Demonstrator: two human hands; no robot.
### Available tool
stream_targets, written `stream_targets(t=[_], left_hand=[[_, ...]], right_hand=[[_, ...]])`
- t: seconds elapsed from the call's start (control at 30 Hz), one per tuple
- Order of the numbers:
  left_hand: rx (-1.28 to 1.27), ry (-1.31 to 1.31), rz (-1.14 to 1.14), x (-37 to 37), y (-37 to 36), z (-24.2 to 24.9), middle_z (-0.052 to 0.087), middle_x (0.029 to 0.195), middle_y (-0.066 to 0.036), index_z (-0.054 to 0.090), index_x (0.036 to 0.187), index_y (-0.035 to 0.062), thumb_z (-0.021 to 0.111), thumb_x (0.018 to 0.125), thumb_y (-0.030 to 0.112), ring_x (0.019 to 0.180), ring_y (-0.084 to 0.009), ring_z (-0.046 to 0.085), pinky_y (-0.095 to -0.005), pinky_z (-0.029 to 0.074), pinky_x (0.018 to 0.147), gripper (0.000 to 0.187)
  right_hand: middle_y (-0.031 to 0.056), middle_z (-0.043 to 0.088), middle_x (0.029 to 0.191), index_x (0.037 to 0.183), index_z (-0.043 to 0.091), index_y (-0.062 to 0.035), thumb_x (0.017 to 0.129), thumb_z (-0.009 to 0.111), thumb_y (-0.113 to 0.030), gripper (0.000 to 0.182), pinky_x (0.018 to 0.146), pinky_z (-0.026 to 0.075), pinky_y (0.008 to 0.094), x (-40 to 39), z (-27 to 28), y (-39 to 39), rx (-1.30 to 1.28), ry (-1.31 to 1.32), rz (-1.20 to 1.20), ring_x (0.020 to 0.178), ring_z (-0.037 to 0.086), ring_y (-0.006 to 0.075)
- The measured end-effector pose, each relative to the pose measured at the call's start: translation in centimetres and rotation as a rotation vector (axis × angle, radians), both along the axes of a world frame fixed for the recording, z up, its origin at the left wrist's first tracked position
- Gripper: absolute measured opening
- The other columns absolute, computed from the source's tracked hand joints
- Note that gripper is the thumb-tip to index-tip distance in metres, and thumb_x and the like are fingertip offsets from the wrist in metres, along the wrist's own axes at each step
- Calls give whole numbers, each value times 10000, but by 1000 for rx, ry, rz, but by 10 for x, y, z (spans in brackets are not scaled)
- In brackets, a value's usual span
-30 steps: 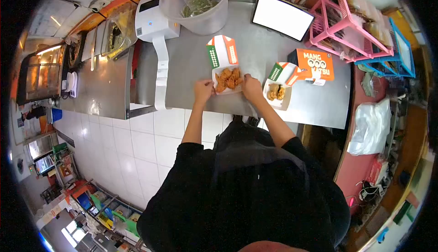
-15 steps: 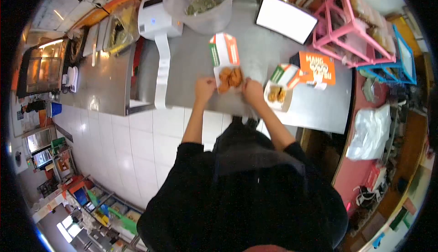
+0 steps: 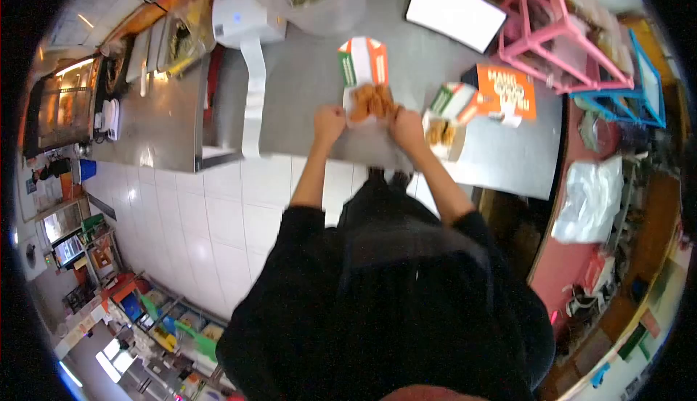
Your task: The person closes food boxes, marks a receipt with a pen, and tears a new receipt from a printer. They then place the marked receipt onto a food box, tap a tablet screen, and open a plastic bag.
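Nearest to me is the black, matte cloth of my own torso, filling the lower frame and hiding the counter's front edge below my wrists; above it my two bare forearms run up to the steel counter [image 3: 305, 89], dull grey and smeared with glare. My left hand [image 3: 329, 121] is curled shut on the left rim of the box [image 3: 367, 103], my right hand [image 3: 406, 127] curled on its right rim; the frame is blurred, so I cannot make out single fingers; the box sits on the counter between both hands, a white paperboard tray holding lumpy, golden-brown fried pieces, its orange, white and green lid [image 3: 361, 60] standing open behind. Just right of my right hand lies a second box [image 3: 444, 132], also open, partly hidden by my wrist. Further right is a flat orange carton [image 3: 507, 93] with white lettering. Further back, a white printer [image 3: 243, 13] trails a long paper strip down the counter; a clear plastic tub [image 3: 319, 2] is cut off at the top edge; a bright white screen [image 3: 454, 10] stands tilted; a pink wire rack [image 3: 563, 31] is at the far right.
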State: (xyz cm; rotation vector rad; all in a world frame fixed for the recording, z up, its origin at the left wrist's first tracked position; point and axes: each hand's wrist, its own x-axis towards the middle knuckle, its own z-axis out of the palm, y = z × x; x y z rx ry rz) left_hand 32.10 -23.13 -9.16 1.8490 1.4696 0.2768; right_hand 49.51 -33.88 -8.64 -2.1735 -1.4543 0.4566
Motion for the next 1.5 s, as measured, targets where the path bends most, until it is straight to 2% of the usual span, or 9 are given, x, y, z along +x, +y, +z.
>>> stream_targets(t=[0.13,0.27,0.37,0.43,0.53,0.9,1.1,1.2,1.5], left_hand=[[435,-54,-55,10,-7,26,558,609,-174,618,659,26,521,735,156,585,-308,563,-397,432,563,179],[185,28,-55,-1,-29,37,565,615,-177,613,651,13,527,728,162,598,-325,566,-400,438,576,189],[368,-108,-55,13,-10,23,559,592,-180,609,641,2,513,746,160,575,-326,566,-400,439,569,212],[64,48,-41,11,-15,22,562,593,-188,625,663,4,522,735,157,562,-329,565,-405,436,560,199],[447,-39,-76,10,-13,17,574,616,-188,630,691,5,546,720,174,570,-325,568,-408,430,553,191],[227,-119,-36,18,-7,16,544,582,-192,603,626,14,532,751,212,511,-336,533,-419,393,493,244],[250,-14,11,13,-23,3,535,542,-167,638,746,34,549,767,190,481,-283,534,-389,386,466,181],[128,-188,56,7,-34,2,538,562,-178,623,702,24,537,767,175,491,-293,532,-378,386,465,185],[276,-43,-13,13,-34,18,520,542,-179,572,635,-7,511,746,106,460,-291,511,-374,381,456,170]], right_hand=[[229,573,653,743,553,-6,772,497,-181,186,614,462,459,-2,11,3,-41,26,-60,646,576,381],[221,584,688,783,555,-8,753,513,-188,188,649,466,454,-1,19,1,-78,104,-58,675,581,386],[230,583,710,806,558,-6,749,519,-190,196,655,463,458,-1,5,-3,-37,39,-59,679,576,394],[233,583,721,810,561,-6,756,516,-198,204,657,463,457,-23,10,-40,-122,96,-77,685,577,394],[235,587,735,846,561,-5,769,512,-212,226,658,463,460,-1,16,-2,-120,108,-90,687,580,389],[217,577,660,840,549,-4,785,487,-182,197,588,470,450,10,19,3,14,49,-71,612,572,377],[206,586,673,901,557,-19,782,488,-180,212,606,475,449,-1,6,-14,-46,63,-127,634,585,366],[200,591,697,933,548,-40,784,491,-187,217,611,473,449,-9,0,-27,-81,66,-153,642,582,367],[191,593,733,933,539,-35,793,495,-197,218,600,464,453,-15,-5,-27,-32,72,-170,651,579,362]])
